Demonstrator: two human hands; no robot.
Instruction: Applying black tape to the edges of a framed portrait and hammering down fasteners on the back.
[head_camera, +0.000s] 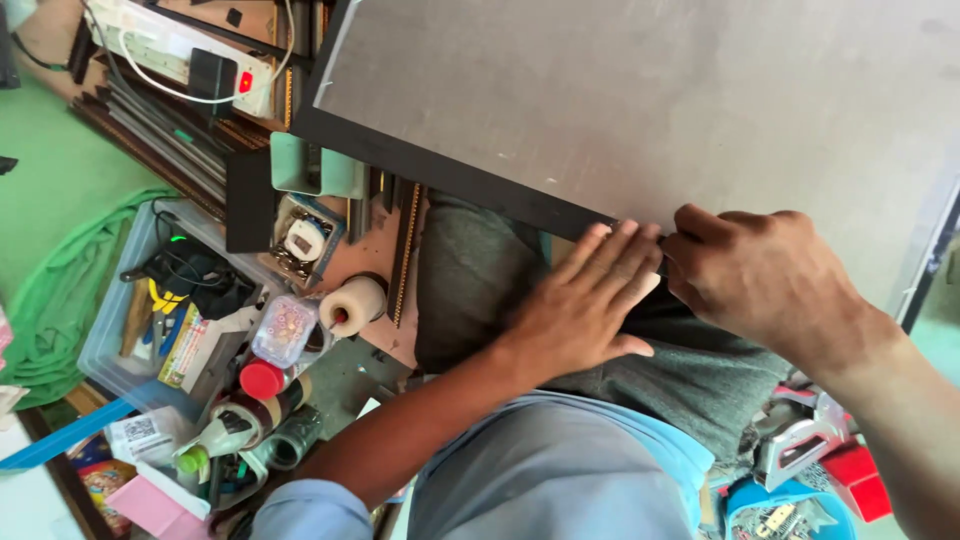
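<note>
While left hand (590, 300) lies flat, grip released | right hand (755, 275) pinches dark frame (450, 180) | tape roll (350, 305) nearby

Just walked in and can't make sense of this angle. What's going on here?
A person is working on a large grey board with a dark frame edge. The left hand lies flat, fingers spread, against that edge, and the right hand grips or presses the same edge just beside it. Grey cloth lies underneath. To the side are a plastic bin of tools, a tape roll and a power strip.
</note>
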